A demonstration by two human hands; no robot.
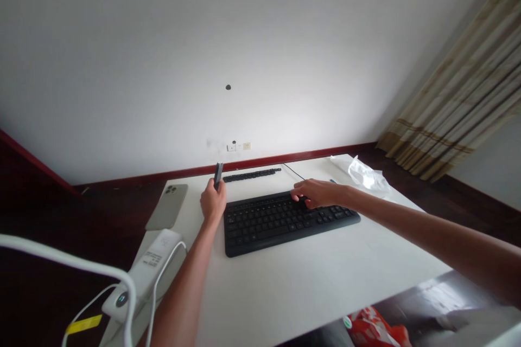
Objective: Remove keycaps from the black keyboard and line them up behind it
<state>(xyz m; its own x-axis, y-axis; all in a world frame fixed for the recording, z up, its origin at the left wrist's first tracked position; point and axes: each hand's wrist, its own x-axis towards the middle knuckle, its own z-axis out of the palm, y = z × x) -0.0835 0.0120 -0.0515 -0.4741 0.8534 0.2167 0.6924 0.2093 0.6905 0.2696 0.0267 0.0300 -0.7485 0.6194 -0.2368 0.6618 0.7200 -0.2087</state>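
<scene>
My left hand is closed around a small dark tool, which sticks up out of my fist, upright and a little tilted, just past the keyboard's left end. What the tool is exactly I cannot tell; it is too small and too dark.

My right hand lies on the far right part of the black keyboard, fingers bent down onto the keys near the back edge, holding nothing (the fingertips are curled under, so I cannot see just which keys they press).

The keyboard sits square on the white table, near the middle. Behind it, close to the far edge, lies a long black strip, parallel to the keyboard and apart from it. A thin black cable runs from the back edge toward my right hand.

Left of my left hand a phone lies face down at the table's corner. Nearer to me on the left is a white power bank with white cords. At the far right corner lies crumpled clear plastic.
</scene>
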